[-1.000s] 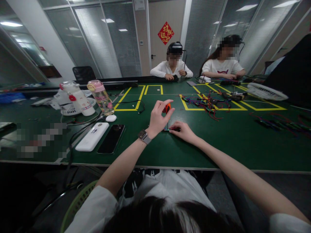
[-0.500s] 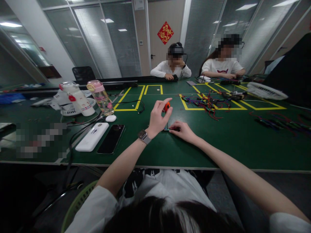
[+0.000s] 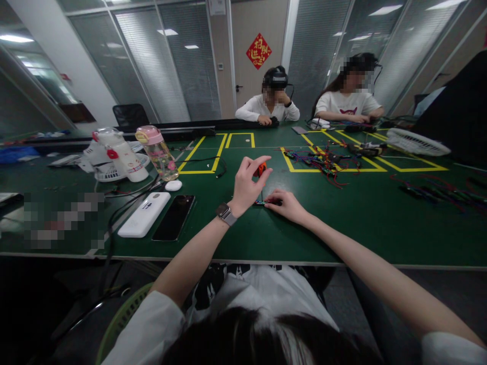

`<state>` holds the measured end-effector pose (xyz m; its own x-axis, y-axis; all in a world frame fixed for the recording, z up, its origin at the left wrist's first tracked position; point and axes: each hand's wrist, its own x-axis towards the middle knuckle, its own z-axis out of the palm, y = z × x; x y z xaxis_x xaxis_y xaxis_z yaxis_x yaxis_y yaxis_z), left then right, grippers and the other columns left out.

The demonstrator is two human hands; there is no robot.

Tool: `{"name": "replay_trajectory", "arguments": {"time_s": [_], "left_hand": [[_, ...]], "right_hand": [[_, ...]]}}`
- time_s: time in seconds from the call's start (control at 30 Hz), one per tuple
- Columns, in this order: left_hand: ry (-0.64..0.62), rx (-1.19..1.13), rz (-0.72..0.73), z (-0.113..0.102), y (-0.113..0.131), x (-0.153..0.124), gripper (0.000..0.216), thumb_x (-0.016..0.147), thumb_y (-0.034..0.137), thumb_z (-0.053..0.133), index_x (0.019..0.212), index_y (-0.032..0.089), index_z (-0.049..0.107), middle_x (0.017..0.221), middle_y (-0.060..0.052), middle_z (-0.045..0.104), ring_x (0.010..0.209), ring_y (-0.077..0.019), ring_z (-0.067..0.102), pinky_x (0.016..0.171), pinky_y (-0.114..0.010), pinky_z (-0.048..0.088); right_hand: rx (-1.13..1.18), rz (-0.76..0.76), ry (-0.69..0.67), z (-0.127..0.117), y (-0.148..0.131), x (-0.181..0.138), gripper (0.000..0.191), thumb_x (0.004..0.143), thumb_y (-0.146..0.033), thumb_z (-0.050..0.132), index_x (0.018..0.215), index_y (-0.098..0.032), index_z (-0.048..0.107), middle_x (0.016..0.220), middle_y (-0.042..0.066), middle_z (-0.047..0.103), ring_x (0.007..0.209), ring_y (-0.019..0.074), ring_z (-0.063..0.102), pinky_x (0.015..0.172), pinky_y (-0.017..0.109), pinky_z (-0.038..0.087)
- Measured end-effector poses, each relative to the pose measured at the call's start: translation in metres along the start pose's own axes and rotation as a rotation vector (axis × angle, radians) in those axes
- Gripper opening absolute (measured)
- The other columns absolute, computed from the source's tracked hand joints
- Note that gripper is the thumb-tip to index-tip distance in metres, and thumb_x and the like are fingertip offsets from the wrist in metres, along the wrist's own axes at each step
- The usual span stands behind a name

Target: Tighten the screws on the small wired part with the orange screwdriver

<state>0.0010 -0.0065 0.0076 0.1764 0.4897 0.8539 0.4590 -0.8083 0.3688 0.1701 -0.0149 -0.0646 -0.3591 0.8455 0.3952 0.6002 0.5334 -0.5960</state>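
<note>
Green table: left hand pinches orange screwdriver; right hand pins small board.

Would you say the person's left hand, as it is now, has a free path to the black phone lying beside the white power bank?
Probably yes: the black phone lies flat just left of the left hand, with bare table between them, though that hand is holding a small orange-handled screwdriver.

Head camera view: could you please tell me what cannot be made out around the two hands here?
- Small orange-handled tool: the left hand pinches it; its fingers cover most of the handle, so its type is unclear.
- Small dark part on the green table: too small to identify, half covered by the right hand.
- Patch beside the white power bank: pixelated.
- Tangled coloured wires: too small and distant.
</note>
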Motion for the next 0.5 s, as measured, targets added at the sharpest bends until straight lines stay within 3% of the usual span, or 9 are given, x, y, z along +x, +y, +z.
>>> {"name": "replay_trajectory", "arguments": {"time_s": [0.2, 0.5], "left_hand": [[-0.060, -0.085, -0.020, -0.0004, -0.0001, -0.0005, 0.035, 0.097, 0.024, 0.038, 0.132, 0.023, 0.044, 0.102, -0.005, 0.057, 0.083, -0.0122, 0.055, 0.078, -0.026, 0.047], [-0.006, -0.002, 0.023, -0.0009, -0.0007, -0.0001, 0.026, 0.091, 0.030, 0.054, 0.117, 0.024, 0.056, 0.087, -0.001, 0.055, 0.076, -0.0124, 0.052, 0.071, -0.026, 0.047]], "right_hand": [[0.004, 0.004, -0.005, -0.0007, -0.0013, 0.0001, 0.012, 0.079, -0.023, 0.065, 0.086, -0.017, 0.073, 0.082, 0.005, 0.063, 0.072, 0.0151, 0.060, 0.068, 0.028, 0.048], [0.006, 0.014, 0.004, -0.0002, -0.0020, -0.0002, 0.012, 0.078, -0.023, 0.066, 0.085, -0.017, 0.073, 0.083, 0.005, 0.063, 0.071, 0.0157, 0.060, 0.068, 0.029, 0.049]]}}
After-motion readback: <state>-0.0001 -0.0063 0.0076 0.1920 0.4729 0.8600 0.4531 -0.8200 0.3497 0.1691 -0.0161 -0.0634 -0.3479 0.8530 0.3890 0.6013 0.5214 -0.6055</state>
